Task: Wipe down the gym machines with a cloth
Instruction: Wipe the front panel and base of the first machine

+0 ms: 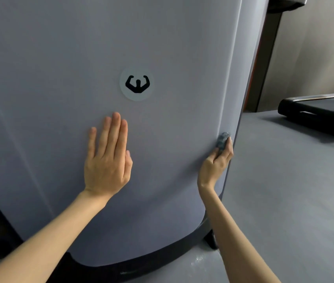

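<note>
The left hand (107, 160) lies flat on a gym machine's pale grey cover (60, 78), fingers straight and together, palm against the surface. The right hand (216, 164), well apart from it toward 3 o'clock, grips a small bunched grey cloth (223, 140) between thumb and curled fingers. The cloth is pressed to the cover's right edge, where the panel bends away.

A round sticker (137, 84) with a black flexing-figure logo sits at 12 o'clock from the left hand. A black base (141, 264) curves along the cover's bottom, at 6 o'clock. Grey floor (294, 190) spreads to the right, with the dark end of a treadmill (321, 113) at 3 o'clock in the view.

The cloth looks soft and light, easily wadded. It probably wipes best bunched in the palm with fingers behind it, as held here. The cover seems smooth and rigid, likely thin enough to flex under hard pressure.

Most of the cloth is hidden inside the fist, so its full size cannot be judged. The machine's top and left side are cut off, and which kind of machine it is cannot be told. Dark frame parts at 8 o'clock are unclear.
</note>
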Tool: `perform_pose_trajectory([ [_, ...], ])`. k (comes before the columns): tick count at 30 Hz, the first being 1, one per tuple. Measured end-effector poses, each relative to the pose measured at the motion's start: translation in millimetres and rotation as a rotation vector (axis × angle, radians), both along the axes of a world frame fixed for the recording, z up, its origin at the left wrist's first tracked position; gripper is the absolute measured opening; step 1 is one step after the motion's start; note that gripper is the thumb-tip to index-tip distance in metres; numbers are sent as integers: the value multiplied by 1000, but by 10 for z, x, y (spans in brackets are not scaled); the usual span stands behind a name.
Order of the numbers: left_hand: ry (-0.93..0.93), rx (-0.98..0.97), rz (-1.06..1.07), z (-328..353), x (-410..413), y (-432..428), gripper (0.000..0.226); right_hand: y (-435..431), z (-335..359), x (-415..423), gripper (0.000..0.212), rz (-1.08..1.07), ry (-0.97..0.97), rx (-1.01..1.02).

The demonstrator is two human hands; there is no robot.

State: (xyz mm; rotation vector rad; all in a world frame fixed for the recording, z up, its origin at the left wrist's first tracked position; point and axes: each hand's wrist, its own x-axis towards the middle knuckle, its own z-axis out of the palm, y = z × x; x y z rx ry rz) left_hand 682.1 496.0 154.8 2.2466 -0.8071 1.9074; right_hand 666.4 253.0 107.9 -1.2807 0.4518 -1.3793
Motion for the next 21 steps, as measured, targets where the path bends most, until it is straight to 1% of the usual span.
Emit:
perform_pose_trajectory([
  [1, -4, -2, 3, -6, 6, 2, 60, 143, -26, -21, 48, -9, -25, -58],
  [4, -11, -1, 6, -20, 14, 6, 60, 770, -241, -120, 55, 37, -84, -405],
  [7, -20, 6, 9, -25, 17, 17, 60, 1194, -625, -224, 72, 110, -15, -766],
  [8, -21, 6, 11, -28, 17, 21, 60, 1212, -731, -249, 77, 119, 3, -883],
  [9, -22, 6, 11, -32, 17, 23, 59, 1149, -790, -260, 77, 119, 11, -995],
  [10, -23, 5, 10, -33, 15, 25, 59, 1026, -813, -251, 73, 110, 8, -1069],
  [11, -26, 4, 9, -34, 14, 21, 59, 890, -802, -237, 70, 104, 2, -1067],
  [12, -31, 2, 10, -32, 16, 18, 59, 745, -778, -195, 67, 90, -13, -962],
  [13, -33, 1, 11, -31, 20, 15, 59, 593, -740, -140, 61, 66, -26, -759],
  [15, -34, 2, 11, -30, 19, 11, 59, 332, -629, -20, 48, -11, -41, -208],
  [16, -38, 2, 10, -31, 20, 7, 59, 248, -559, 22, 45, -37, -40, 44],
  [17, -40, 1, 8, -31, 20, 5, 59, 206, -501, 57, 44, -46, -29, 214],
  [18, -39, 1, 8, -31, 22, 9, 59, 212, -437, 72, 44, -56, -14, 287],
  [19, -38, -1, 8, -32, 27, 10, 59, 249, -354, 68, 46, -62, -11, 285],
  [21, -41, -7, 14, -43, 34, 9, 59, 397, -176, 33, 49, -73, -44, 146],
])
